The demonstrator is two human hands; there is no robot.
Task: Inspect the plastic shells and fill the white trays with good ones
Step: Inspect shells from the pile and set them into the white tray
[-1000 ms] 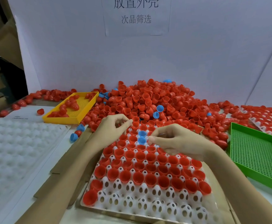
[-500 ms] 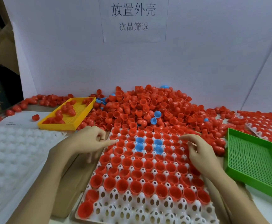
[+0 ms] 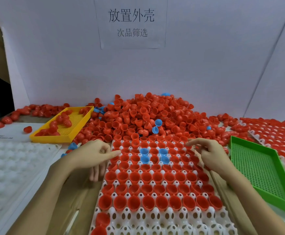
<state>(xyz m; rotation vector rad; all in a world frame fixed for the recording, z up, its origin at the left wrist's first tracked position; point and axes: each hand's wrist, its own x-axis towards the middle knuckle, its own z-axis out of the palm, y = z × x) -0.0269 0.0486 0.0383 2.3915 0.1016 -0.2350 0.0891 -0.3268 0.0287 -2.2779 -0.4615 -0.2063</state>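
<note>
A white tray (image 3: 155,217) lies in front of me, most of its cups filled with red shells (image 3: 152,177) and several blue shells (image 3: 144,152) near the far middle. Its nearest rows are mostly bare. My left hand (image 3: 94,156) sits at the tray's left edge, index finger laid straight onto the tray, the other fingers hanging down beside it. At the right edge, my right hand (image 3: 209,153) hovers with loosely bent fingers and nothing in them. Behind the tray rises a big pile of loose red shells (image 3: 146,114) with a few blue ones.
A yellow mesh tray (image 3: 53,139) holding some red shells stands at the back left. A green mesh tray (image 3: 257,167) sits to the right. An unfilled white tray (image 3: 11,163) lies at the left; a filled one (image 3: 277,133) at far right. Cardboard (image 3: 74,200) lies under the middle tray.
Both hands have moved apart from the blue shells at the tray's middle out to its left and right edges. The view has tilted upward.
</note>
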